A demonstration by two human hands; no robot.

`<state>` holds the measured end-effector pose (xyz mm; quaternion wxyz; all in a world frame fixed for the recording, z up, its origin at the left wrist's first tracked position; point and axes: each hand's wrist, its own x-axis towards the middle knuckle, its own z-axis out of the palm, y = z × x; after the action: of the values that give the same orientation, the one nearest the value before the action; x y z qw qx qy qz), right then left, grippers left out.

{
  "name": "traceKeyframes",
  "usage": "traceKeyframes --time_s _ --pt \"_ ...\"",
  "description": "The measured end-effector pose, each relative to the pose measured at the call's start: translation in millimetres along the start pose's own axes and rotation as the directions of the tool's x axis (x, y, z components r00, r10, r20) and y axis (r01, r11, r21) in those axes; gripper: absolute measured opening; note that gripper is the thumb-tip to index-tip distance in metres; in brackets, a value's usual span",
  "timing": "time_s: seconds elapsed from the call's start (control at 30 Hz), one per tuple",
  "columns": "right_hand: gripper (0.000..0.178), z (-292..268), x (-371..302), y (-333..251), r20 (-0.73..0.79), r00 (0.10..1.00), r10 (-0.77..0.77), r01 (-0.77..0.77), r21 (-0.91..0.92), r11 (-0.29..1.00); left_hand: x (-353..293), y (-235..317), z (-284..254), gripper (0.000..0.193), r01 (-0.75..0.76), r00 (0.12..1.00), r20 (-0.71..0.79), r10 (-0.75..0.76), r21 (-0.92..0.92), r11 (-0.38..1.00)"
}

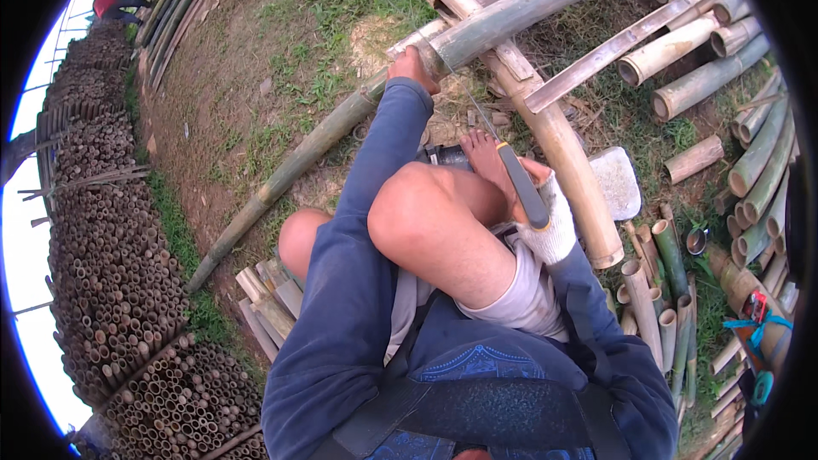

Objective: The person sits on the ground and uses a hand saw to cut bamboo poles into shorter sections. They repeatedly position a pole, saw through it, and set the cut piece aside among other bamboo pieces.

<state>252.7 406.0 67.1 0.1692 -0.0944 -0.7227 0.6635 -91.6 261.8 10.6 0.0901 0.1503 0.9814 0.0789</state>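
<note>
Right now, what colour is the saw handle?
Grey, seen in the head view: saw handle in the gloved right hand.

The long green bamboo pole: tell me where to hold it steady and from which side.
Hold the long green bamboo pole from above, just left of the cut, where the left hand rests. It lies slanted across the ground, so its round top is free there, while the right hand holds the saw.

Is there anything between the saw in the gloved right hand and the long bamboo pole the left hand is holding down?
Nothing visible blocks it. The right hand grips the saw handle, and the thin blade runs straight up to the long bamboo pole beside the left hand. The person's bare foot sits just beside the blade, not across it.
</note>
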Motion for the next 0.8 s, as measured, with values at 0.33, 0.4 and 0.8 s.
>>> traceKeyframes --time_s 0.33,0.4,0.8 --pt "0.048 47 117 -6 0.034 0.998 -0.061 0.058 0.074 0.996 0 7 6 0.086 0.059 0.996 -0.054 -0.066 -0.131 0.990" --pt "0.052 56 131 23 0.077 0.997 0.003 0.000 -0.029 1.000 -1 6 -2 0.086 0.008 0.997 -0.076 -0.014 -0.072 0.997" --pt "0.054 17 44 -32 0.056 0.983 0.176 -0.174 -0.036 0.984 -8 6 -1 0.093 0.071 0.997 -0.010 -0.071 -0.059 0.996"
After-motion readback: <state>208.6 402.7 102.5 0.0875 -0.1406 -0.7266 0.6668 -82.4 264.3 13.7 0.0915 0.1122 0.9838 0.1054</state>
